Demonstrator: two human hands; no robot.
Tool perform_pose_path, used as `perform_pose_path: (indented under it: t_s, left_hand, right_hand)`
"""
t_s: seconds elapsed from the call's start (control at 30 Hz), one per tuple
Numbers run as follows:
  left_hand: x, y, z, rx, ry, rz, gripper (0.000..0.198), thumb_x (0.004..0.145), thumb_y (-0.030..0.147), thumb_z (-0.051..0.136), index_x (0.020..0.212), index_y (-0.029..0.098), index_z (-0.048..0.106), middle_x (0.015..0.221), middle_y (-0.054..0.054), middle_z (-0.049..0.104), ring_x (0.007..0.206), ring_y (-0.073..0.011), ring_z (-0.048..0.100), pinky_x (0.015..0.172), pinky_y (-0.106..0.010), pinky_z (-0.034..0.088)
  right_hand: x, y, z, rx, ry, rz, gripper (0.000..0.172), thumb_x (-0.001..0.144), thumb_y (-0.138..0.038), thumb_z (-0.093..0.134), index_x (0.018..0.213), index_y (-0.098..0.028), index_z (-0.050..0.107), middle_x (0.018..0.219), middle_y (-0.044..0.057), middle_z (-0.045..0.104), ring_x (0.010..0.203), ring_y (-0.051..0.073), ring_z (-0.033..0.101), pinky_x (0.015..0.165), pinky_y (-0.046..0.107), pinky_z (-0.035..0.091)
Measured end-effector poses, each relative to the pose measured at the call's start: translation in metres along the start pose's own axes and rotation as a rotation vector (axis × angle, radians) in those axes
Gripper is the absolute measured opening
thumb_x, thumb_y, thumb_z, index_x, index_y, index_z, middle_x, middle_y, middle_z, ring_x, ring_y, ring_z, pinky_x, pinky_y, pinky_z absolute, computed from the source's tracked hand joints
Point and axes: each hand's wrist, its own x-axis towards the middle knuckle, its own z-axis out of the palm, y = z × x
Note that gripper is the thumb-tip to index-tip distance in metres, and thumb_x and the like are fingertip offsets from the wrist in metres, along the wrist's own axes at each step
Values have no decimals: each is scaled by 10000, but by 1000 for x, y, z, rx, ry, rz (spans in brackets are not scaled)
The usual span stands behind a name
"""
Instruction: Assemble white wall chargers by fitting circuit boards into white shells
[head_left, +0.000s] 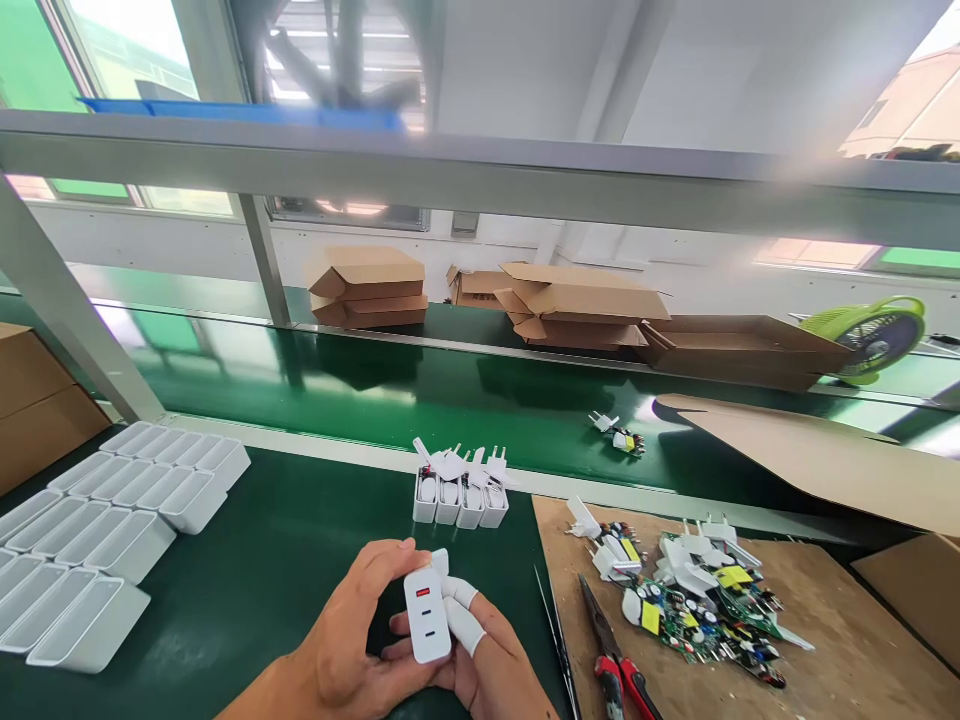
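A white wall charger (427,625), its port face turned up towards me with one red port and two dark slots, sits between my hands low in the middle of the view. My left hand (349,625) grips it from the left, thumb near its top edge. Around its right side curl the fingers of my right hand (491,650), two of them in white finger covers. A small white part (440,562) sticks out at the charger's upper end; how it joins is hidden. Beyond my hands stands a row of open white charger housings (448,505) with circuit boards and plug pieces poking out.
Rows of empty white housings (112,540) lie at left. On a brown board (832,620) at right are circuit boards (697,600), red-handled pliers (615,665) and tweezers (556,640). Behind are a green belt (450,400), cardboard boxes (585,300) and a green fan (870,335).
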Motion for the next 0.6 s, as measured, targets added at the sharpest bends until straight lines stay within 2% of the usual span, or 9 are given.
perform_pose_path:
  t_s: [0.07,0.2,0.27,0.33,0.4,0.47,0.6]
  left_hand:
    - [-2,-4,-1,6,-17,-21,737,910,207,728,1557,205,376,1279,-155,682,1161,-299,686,990,-423,609]
    - [-6,-18,-8,156,-58,-113,763,896,164,701,1574,271,369,1279,-136,691,1208,-319,640,1020,-478,582]
    - [-6,-29,-13,198,-34,-246,700,917,206,675,1554,298,400,1301,-119,678,1215,-312,646,1023,-481,580]
    - [-2,-41,-17,191,6,-459,662,941,326,668,1546,303,399,1322,-101,664,1214,-304,670,1017,-478,585]
    - [6,-53,-19,142,4,-682,721,926,460,671,1556,276,373,1343,-101,665,1221,-310,687,1041,-495,571]
    - [17,-62,-16,45,-45,-803,791,878,536,673,1540,211,384,1367,-132,678,1225,-328,696,1084,-517,541]
    - [36,-69,2,-96,-123,-780,691,815,544,645,1379,160,537,1392,-155,705,1260,-309,700,1114,-428,541]
  right_hand:
    - [-2,-4,3,-97,17,-64,657,772,-723,788,1194,-224,723,1056,123,800,1032,355,771,885,497,610]
    - [-11,-14,8,-322,128,-368,533,880,-670,727,1230,-267,724,1236,114,768,1143,318,733,932,437,613]
    - [-15,-24,5,-396,218,-478,493,923,-642,684,1229,-257,723,1235,122,769,1135,302,738,1004,441,587]
    - [-13,-40,-5,-459,336,-551,465,918,-571,700,1244,-239,698,1238,134,759,1180,303,715,1095,461,527]
    - [-7,-58,-20,-480,442,-562,530,830,-477,773,1283,-231,650,1303,144,718,1277,319,654,1167,484,457]
    - [3,-74,-36,-466,496,-520,628,740,-400,805,1313,-235,610,1384,148,664,1346,336,597,1193,507,418]
    - [23,-88,-55,-482,467,-450,591,684,-289,780,1253,-228,632,1365,146,671,1355,361,586,1172,545,423]
